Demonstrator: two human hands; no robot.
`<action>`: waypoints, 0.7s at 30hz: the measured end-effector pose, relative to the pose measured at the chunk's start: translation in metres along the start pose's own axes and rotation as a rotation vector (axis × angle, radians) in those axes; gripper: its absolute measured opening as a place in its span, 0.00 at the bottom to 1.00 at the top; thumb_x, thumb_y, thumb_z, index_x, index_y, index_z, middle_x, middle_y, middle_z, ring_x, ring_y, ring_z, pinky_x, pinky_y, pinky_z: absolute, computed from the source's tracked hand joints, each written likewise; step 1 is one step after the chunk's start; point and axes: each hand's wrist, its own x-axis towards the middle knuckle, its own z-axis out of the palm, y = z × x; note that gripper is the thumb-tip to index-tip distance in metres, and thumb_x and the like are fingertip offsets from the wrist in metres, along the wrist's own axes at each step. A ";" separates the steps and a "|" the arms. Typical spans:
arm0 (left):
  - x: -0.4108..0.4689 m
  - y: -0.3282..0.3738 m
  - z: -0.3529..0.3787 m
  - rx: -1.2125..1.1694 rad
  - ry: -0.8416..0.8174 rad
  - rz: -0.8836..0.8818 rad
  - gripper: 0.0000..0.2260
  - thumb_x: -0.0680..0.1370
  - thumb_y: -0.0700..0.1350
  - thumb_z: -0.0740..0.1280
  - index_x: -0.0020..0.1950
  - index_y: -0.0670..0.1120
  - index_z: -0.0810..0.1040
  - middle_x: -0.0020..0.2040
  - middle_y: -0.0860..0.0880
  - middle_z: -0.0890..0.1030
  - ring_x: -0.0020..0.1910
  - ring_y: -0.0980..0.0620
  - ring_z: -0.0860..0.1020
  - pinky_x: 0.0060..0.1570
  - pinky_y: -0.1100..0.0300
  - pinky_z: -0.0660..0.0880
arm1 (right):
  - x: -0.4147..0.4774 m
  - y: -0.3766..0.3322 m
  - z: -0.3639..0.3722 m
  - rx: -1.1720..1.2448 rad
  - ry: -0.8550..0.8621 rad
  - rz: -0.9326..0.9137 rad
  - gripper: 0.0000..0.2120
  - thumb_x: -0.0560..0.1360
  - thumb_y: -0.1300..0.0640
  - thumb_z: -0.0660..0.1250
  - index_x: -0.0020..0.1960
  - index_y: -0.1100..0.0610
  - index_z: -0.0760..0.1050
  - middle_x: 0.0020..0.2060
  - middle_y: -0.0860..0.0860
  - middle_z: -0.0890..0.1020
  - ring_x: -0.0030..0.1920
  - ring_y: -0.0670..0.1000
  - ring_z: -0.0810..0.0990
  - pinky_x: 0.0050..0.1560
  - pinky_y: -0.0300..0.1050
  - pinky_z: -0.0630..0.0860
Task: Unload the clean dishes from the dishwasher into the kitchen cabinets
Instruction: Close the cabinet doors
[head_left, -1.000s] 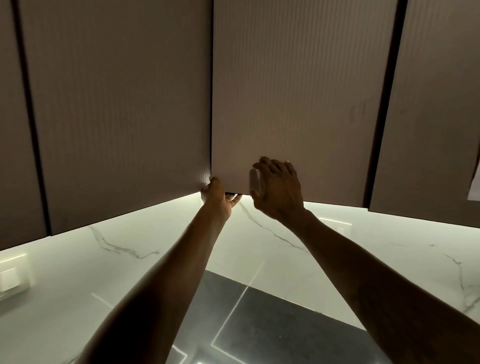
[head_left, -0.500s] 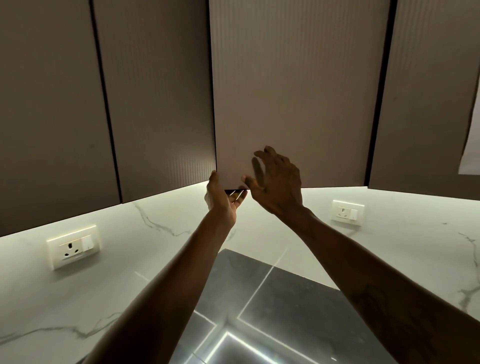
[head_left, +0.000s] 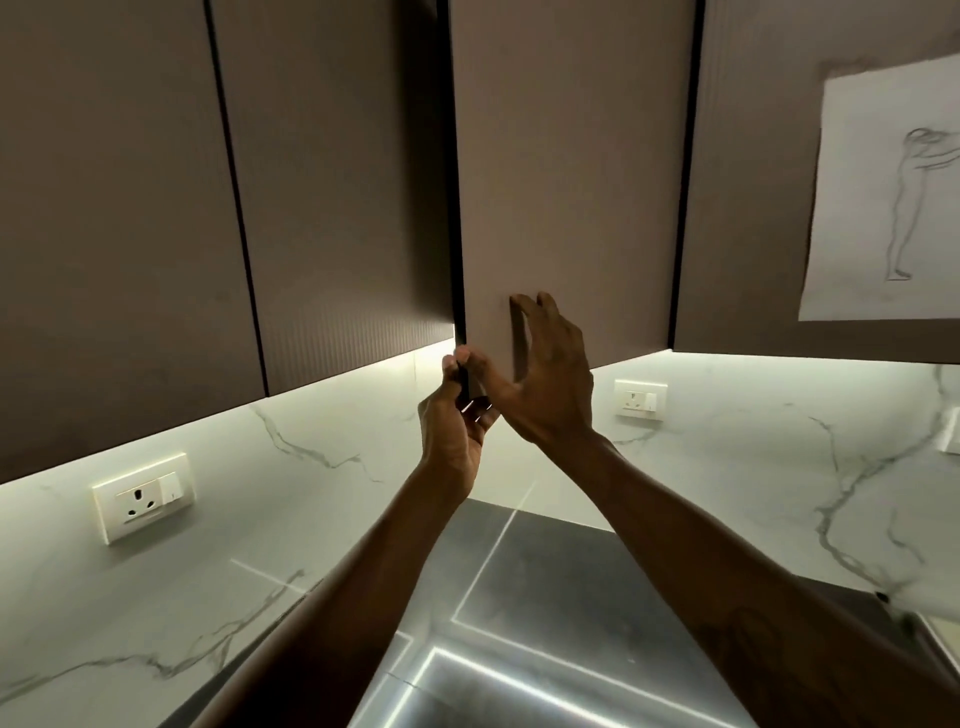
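Two bare hands raised to one cabinet door (head_left: 571, 182), third from the left in a row of four brown fronts. On its lower left corner, the left hand (head_left: 451, 431), pinching: fingers (head_left: 480, 410) curled up under the bottom edge, thumb pressed against the corner from the outer side. Just right of those fingers, the right hand (head_left: 548, 387), spread and gripping nothing, fingertips (head_left: 519, 304) straight and laid on the door face, thumb stretched down toward the same corner, close by the left thumb. Straight up from the left thumb, one dark gap along the door's left edge. Far right of the right fingertips and higher, one sheet of paper (head_left: 883, 197) with a single pencilled figure, against the rightmost front. Below the fronts, white veined backsplash (head_left: 753, 467) with two sockets seen whole: a left socket (head_left: 143, 496) well left of and below the left fingers, a right socket (head_left: 640, 399) close beside the right wrist. At the right frame edge, part of a third white plate, too cut off to name. Beneath both forearms, one dark countertop (head_left: 571, 597) crossed by bright reflected lines.
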 end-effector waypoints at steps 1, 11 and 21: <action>-0.007 0.001 0.002 0.020 -0.022 -0.012 0.14 0.85 0.53 0.58 0.57 0.48 0.80 0.53 0.47 0.85 0.55 0.45 0.83 0.59 0.48 0.78 | -0.003 -0.003 -0.006 -0.002 -0.012 -0.004 0.44 0.70 0.24 0.56 0.76 0.52 0.66 0.75 0.52 0.69 0.73 0.57 0.69 0.70 0.54 0.67; -0.069 0.009 0.032 0.387 -0.384 0.174 0.16 0.79 0.57 0.60 0.61 0.53 0.80 0.59 0.50 0.84 0.61 0.49 0.82 0.67 0.46 0.75 | -0.015 -0.005 -0.076 0.151 0.202 0.001 0.32 0.72 0.30 0.66 0.65 0.53 0.71 0.57 0.47 0.79 0.53 0.47 0.77 0.52 0.44 0.80; -0.110 -0.001 0.104 0.616 -0.578 0.476 0.21 0.81 0.47 0.68 0.74 0.49 0.72 0.67 0.55 0.78 0.66 0.59 0.77 0.63 0.63 0.75 | -0.023 0.038 -0.175 0.295 0.173 -0.026 0.28 0.78 0.41 0.64 0.67 0.60 0.69 0.59 0.47 0.79 0.57 0.42 0.79 0.55 0.41 0.81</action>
